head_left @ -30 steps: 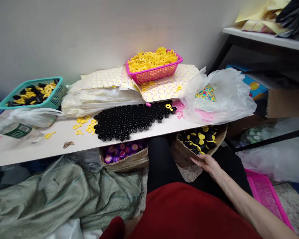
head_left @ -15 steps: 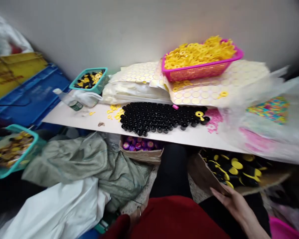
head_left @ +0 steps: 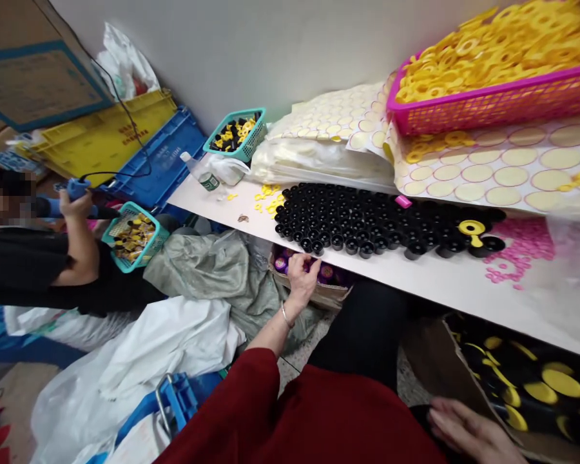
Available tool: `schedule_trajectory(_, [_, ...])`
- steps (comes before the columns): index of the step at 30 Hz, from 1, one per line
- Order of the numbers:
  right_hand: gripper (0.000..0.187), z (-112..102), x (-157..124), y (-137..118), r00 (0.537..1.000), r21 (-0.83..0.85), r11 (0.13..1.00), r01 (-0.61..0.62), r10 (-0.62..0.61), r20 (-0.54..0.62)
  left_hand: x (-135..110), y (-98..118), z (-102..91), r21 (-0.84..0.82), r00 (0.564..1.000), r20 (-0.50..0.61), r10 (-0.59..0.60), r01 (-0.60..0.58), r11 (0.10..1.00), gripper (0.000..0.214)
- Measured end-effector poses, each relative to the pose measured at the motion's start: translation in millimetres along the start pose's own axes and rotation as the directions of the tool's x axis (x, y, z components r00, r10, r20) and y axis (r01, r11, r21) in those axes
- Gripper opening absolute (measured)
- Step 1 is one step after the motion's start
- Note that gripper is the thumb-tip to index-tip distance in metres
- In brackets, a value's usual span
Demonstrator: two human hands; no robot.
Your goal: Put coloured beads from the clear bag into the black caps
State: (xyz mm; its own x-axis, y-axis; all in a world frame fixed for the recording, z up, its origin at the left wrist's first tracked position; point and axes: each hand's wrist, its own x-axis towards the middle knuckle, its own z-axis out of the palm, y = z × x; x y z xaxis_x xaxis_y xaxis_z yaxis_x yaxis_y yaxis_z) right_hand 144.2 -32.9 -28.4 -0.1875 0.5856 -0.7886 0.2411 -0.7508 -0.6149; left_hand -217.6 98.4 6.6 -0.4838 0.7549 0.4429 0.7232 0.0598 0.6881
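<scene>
My left hand (head_left: 302, 276) reaches under the white shelf (head_left: 444, 283) into a cardboard box (head_left: 314, 293) of purple round pieces (head_left: 281, 263); its fingers curl down among them, and what they grip is hidden. My right hand (head_left: 468, 430) lies low at the right, fingers stretched out, resting against the edge of a cardboard box (head_left: 439, 361) of black-and-yellow caps (head_left: 536, 380). On the shelf above stands a block of black cups (head_left: 367, 219), one carrying a yellow ring (head_left: 472, 228).
A pink basket (head_left: 493, 103) of yellow rings sits on sheets of round stickers (head_left: 488, 171). A teal basket (head_left: 236, 134) and a bottle (head_left: 200, 174) stand at the shelf's left end. A person in black (head_left: 53, 264) sits at left beside another teal basket (head_left: 133, 235). Sacks and crates fill the floor.
The view has swung left and down. My left hand has come into view and reached into the box of purple pieces. My right hand stays by the box of black-and-yellow caps.
</scene>
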Motion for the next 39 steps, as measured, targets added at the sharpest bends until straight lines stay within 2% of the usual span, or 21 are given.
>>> schedule_trajectory(2, [0.057,3.5,-8.1,-36.4,1.0,0.067,0.998,0.012,-0.011,-0.011,10.6,8.7,11.7,0.07,0.998,-0.048,0.042,-0.039,0.997,0.022])
schedule_trajectory(4, [0.059,4.1,-17.5,-62.3,0.995,0.085,0.993,0.079,-0.073,-0.073,12.4,13.3,19.7,0.092,0.996,-0.085,0.026,-0.018,0.996,0.022])
schedule_trajectory(8, [0.057,-3.3,-27.7,-87.8,0.965,0.045,0.977,0.21,-0.2,-0.167,7.7,7.6,29.5,0.008,0.991,-0.093,-0.094,0.095,0.995,0.026])
schedule_trajectory(10, [0.053,-10.5,-23.8,-99.3,0.932,-0.033,0.958,0.284,-0.284,-0.226,5.9,2.5,32.5,-0.019,0.989,-0.088,-0.123,0.121,0.992,0.028])
schedule_trajectory(12, [0.046,-17.2,-15.0,-115.9,0.865,-0.159,0.912,0.378,-0.409,-0.29,4.2,0.0,33.6,-0.029,0.989,-0.1,-0.106,0.104,0.994,0.027])
schedule_trajectory(14, [0.038,-21.4,-4.5,-137.2,0.751,-0.299,0.834,0.464,-0.549,-0.367,1.2,1.0,33.3,-0.023,0.994,-0.108,-0.034,0.032,0.999,0.024])
schedule_trajectory(15, [0.035,-22.8,0.3,-148.6,0.668,-0.37,0.782,0.501,-0.621,-0.409,-1.0,2.7,33.2,-0.015,0.994,-0.106,0.027,-0.029,0.999,0.021])
schedule_trajectory(17, [0.029,-27.7,8.1,-171.0,0.472,-0.527,0.656,0.541,-0.755,-0.455,-6.7,7.7,33.8,-0.006,0.979,-0.074,0.192,-0.193,0.981,0.016])
schedule_trajectory(20, [0.025,-53.9,14.2,-198.6,0.18,-0.736,0.488,0.47,-0.869,-0.461,-17.0,15.6,39.0,-0.036,0.907,0.032,0.42,-0.419,0.907,0.005])
schedule_trajectory(21, [0.024,-69.5,14.6,-206.0,0.101,-0.769,0.476,0.427,-0.87,-0.482,-20.3,18.1,41.8,-0.048,0.883,0.06,0.465,-0.463,0.885,0.004])
schedule_trajectory(24, [0.023,-124.6,11.8,-225.2,-0.114,-0.772,0.552,0.314,-0.785,-0.608,-28.9,26.4,50.0,-0.071,0.841,0.085,0.535,-0.53,0.845,0.01])
schedule_trajectory(25, [0.023,-139.3,10.8,-231.5,-0.158,-0.771,0.565,0.293,-0.767,-0.622,-31.1,30.3,52.0,-0.08,0.833,0.088,0.547,-0.541,0.837,0.011])
schedule_trajectory(26, [0.023,-148.9,10.4,-238.1,-0.174,-0.782,0.556,0.281,-0.772,-0.611,-33.0,34.9,53.7,-0.092,0.826,0.097,0.556,-0.548,0.831,0.01])
schedule_trajectory(27, [0.023,-152.4,11.3,-244.8,-0.154,-0.804,0.522,0.284,-0.803,-0.576,-34.3,40.6,55.0,-0.106,0.821,0.108,0.56,-0.551,0.828,0.01])
schedule_trajectory(28, [0.023,-149.4,13.5,-251.6,-0.096,-0.83,0.465,0.309,-0.853,-0.514,-35.0,47.4,56.3,-0.119,0.818,0.116,0.563,-0.551,0.826,0.009])
schedule_trajectory(31, [0.023,-109.9,29.6,-270.6,0.183,-0.854,0.262,0.45,-0.963,-0.199,-31.3,71.5,61.8,-0.148,0.814,0.101,0.572,-0.556,0.818,0.01])
schedule_trajectory(32, [0.025,-91.7,37.7,-276.3,0.259,-0.851,0.222,0.475,-0.96,-0.106,-27.9,79.7,64.3,-0.148,0.815,0.092,0.572,-0.557,0.817,0.01])
schedule_trajectory(33, [0.026,-73.7,46.8,-282.0,0.312,-0.86,0.197,0.471,-0.949,-0.046,-23.5,87.2,67.1,-0.138,0.818,0.082,0.569,-0.556,0.82,0.009])
schedule_trajectory(35, [0.029,-42.2,65.8,-293.7,0.374,-0.907,0.175,0.384,-0.927,-0.021,-13.6,99.1,72.3,-0.117,0.834,0.048,0.549,-0.541,0.833,0.009])
schedule_trajectory(37, [0.031,-18.4,83.0,-307.1,0.402,-0.949,0.149,0.278,-0.915,-0.026,-6.0,106.0,76.4,-0.126,0.841,0.011,0.541,-0.535,0.835,0.009])
schedule_trajectory(39, [0.034,-0.2,95.6,-322.0,0.442,-0.967,0.116,0.226,-0.897,-0.004,-4.8,108.4,79.2,-0.163,0.827,0.013,0.563,-0.553,0.817,0.011])
